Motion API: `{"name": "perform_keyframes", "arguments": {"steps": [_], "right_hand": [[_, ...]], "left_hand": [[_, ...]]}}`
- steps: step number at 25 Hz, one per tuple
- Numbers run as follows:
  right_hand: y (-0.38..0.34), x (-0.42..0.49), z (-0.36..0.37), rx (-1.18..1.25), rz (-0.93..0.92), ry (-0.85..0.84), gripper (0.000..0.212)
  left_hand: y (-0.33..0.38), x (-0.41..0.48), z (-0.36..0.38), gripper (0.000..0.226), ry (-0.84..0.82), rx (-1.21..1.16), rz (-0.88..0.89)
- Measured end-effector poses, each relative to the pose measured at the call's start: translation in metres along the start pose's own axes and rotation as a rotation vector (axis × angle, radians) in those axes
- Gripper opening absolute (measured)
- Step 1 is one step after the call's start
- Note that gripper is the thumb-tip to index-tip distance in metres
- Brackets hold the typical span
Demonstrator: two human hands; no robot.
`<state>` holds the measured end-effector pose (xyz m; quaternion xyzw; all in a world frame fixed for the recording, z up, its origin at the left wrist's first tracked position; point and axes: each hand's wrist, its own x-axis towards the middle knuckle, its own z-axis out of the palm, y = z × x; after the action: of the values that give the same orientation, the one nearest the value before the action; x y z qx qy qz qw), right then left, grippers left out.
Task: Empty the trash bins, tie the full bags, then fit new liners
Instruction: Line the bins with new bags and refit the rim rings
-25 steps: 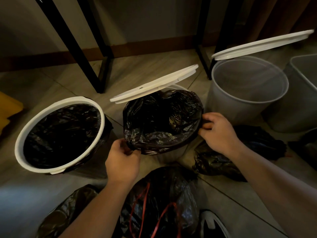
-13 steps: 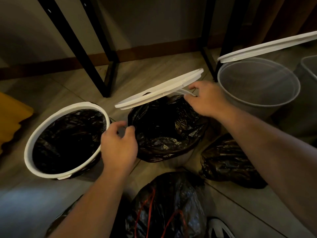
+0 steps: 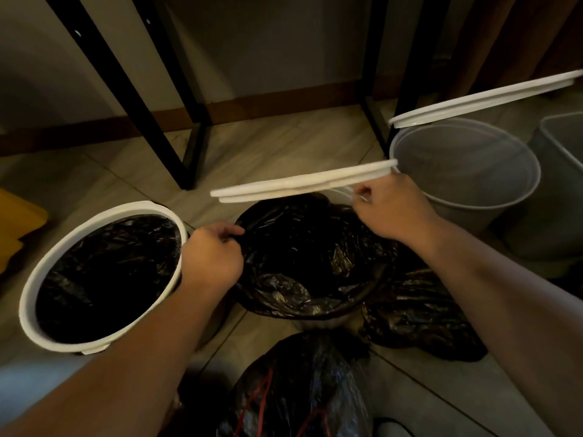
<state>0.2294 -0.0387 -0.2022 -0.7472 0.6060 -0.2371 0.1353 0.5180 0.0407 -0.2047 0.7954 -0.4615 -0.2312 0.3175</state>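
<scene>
Between the hands, spread over the mouth of the middle bin (image 3: pixel 318 323): the black liner (image 3: pixel 309 257), with its near edge folded outward over the rim. Left hand (image 3: pixel 211 257) at the liner's left edge, fingers curled, pinching a fold of plastic. Right hand (image 3: pixel 391 209) at the far right edge, fingers bent in on something thin there. Liner hem or rim, hard to tell in this dim light.

Just beyond and above both hands, held clear of the bin: the white ring (image 3: pixel 299 184), long edge running left to right, rising slightly toward the right, its right end just above the right hand. Right hand clearly the nearer of the two to it.

Judged from this: hem being seated round the rim, ring not yet down. Likely next, pressing the ring down over the liner from the right-hand side, provided the hem lies flat all round.

Left of the left hand, a lined bin (image 3: pixel 94 272) with its ring seated. Right of the right hand, a bare mesh bin (image 3: pixel 463 171).
</scene>
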Motion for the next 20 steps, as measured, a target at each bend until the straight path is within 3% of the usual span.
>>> {"name": "perform_keyframes", "arguments": {"steps": [3,7,10,15,18,20], "right_hand": [[-0.01,0.021,0.001,0.243,0.12,-0.03,0.02],[-0.014,0.047,0.001,0.336,0.143,-0.111,0.028],[-0.014,0.059,0.008,0.273,0.097,-0.318,0.021],[-0.014,0.067,0.013,0.016,-0.054,-0.334,0.005],[-0.021,0.066,0.013,-0.216,-0.062,-0.546,0.026],[-0.023,0.065,0.016,-0.367,-0.096,-0.535,0.029]], "left_hand": [[0.009,0.011,-0.004,0.034,0.016,-0.036,-0.066],[0.03,0.029,0.007,0.024,-0.026,0.204,0.318],[0.042,0.047,0.021,0.024,-0.114,0.294,0.443],[0.051,0.073,0.033,0.025,-0.149,0.423,0.463],[0.052,0.082,0.036,0.014,-0.134,0.432,0.485],[0.051,0.087,0.034,0.01,-0.1,0.376,0.444]]}}
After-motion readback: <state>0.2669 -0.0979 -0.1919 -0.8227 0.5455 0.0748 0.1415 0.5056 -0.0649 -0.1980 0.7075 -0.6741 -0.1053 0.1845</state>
